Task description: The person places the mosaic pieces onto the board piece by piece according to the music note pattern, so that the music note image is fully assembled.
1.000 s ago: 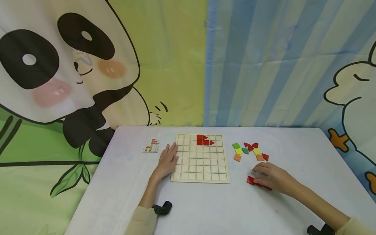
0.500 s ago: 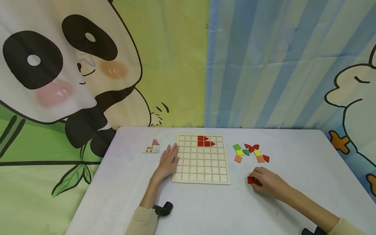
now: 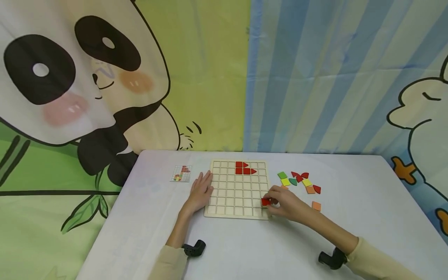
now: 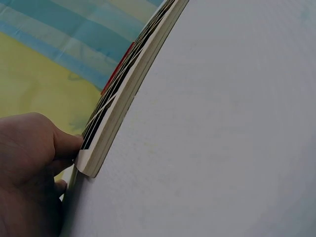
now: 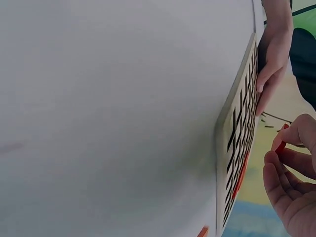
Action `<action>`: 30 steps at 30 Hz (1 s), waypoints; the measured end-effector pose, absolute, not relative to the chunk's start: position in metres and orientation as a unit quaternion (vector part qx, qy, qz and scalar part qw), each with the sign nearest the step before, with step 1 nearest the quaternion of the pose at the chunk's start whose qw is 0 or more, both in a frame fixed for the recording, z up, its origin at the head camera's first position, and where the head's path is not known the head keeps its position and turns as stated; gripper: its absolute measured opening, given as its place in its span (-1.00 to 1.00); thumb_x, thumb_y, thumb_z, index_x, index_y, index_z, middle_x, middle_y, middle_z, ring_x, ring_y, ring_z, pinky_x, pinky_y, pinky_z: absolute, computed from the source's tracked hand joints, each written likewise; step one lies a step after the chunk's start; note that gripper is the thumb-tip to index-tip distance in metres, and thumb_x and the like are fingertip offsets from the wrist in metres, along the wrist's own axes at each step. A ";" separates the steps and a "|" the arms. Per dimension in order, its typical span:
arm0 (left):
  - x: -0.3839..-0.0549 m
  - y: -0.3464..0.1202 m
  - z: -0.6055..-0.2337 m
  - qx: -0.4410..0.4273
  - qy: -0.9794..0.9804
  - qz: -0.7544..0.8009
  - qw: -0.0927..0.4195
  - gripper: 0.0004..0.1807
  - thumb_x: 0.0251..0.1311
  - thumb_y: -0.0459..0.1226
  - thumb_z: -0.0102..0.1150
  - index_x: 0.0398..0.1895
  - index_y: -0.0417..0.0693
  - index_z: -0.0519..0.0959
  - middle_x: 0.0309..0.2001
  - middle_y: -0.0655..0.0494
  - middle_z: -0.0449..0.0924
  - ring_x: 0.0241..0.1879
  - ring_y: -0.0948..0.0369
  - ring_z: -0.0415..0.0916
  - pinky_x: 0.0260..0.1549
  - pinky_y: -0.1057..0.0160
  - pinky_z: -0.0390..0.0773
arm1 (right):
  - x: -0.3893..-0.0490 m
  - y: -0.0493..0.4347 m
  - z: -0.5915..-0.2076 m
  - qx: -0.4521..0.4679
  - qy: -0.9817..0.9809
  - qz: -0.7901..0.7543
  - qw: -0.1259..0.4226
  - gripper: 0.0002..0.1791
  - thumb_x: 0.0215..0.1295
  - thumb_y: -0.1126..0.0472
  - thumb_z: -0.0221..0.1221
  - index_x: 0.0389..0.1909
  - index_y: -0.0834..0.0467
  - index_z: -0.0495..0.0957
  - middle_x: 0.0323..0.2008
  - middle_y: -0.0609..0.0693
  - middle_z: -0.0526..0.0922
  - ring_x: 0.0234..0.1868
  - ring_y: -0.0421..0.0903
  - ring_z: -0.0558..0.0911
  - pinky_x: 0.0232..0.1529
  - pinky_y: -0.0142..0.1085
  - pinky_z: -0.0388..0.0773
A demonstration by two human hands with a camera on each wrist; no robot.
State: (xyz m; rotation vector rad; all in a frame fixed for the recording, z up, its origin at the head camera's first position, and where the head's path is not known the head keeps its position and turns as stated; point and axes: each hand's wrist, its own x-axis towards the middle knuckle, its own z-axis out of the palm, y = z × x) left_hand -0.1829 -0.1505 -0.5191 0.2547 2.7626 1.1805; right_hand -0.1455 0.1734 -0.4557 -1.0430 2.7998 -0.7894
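My left hand rests along the left edge of the pale wooden grid board, its fingers straight. In the left wrist view the thumb side of that hand lies against the board's corner. Thumb and fingers of my right hand pinch a red tile over the board's lower right side. The right wrist view has this red tile held above the board. Several red squares and pointed red tiles sit in the grid's top rows.
Right of the board lie loose tiles: a green square, yellow squares, a green leaf-shaped tile, red curved tiles and orange squares. A small card with a coloured grid pattern lies to the board's left.
My right hand has picked up red tile from the table at right and moved left over the board. An orange square shows near where that hand was. The left hand stays in place.
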 end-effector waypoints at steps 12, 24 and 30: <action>-0.184 -0.149 -0.520 0.081 0.919 0.380 0.066 -0.41 0.47 -0.22 -0.17 0.51 -0.13 0.06 0.57 0.03 -0.10 0.58 -0.01 -0.38 0.51 -0.11 -0.35 | -0.194 0.113 -0.455 -0.362 0.891 -0.271 0.038 -0.80 0.16 0.31 0.26 -0.18 0.25 0.68 -0.32 0.02 0.62 -0.38 -0.19 0.51 -0.38 -0.49 0.50; -0.182 -0.150 -0.521 0.085 0.914 0.392 0.067 -0.41 0.47 -0.23 -0.17 0.51 -0.15 0.06 0.57 0.01 -0.10 0.58 -0.03 -0.37 0.51 -0.12 -0.34 | -0.225 0.090 -0.475 -0.349 0.913 -0.213 0.010 -0.82 0.18 0.39 0.20 -0.23 0.30 0.72 -0.32 0.10 0.61 -0.37 -0.14 0.54 -0.45 -0.50 0.44; -0.183 -0.151 -0.519 0.083 0.915 0.391 0.061 -0.41 0.46 -0.24 -0.16 0.51 -0.15 0.07 0.57 0.01 -0.10 0.58 -0.03 -0.38 0.51 -0.13 -0.34 | -0.230 0.086 -0.476 -0.364 0.909 -0.202 -0.013 -0.82 0.22 0.41 0.18 -0.23 0.33 0.72 -0.37 0.10 0.60 -0.43 -0.15 0.48 -0.47 -0.48 0.38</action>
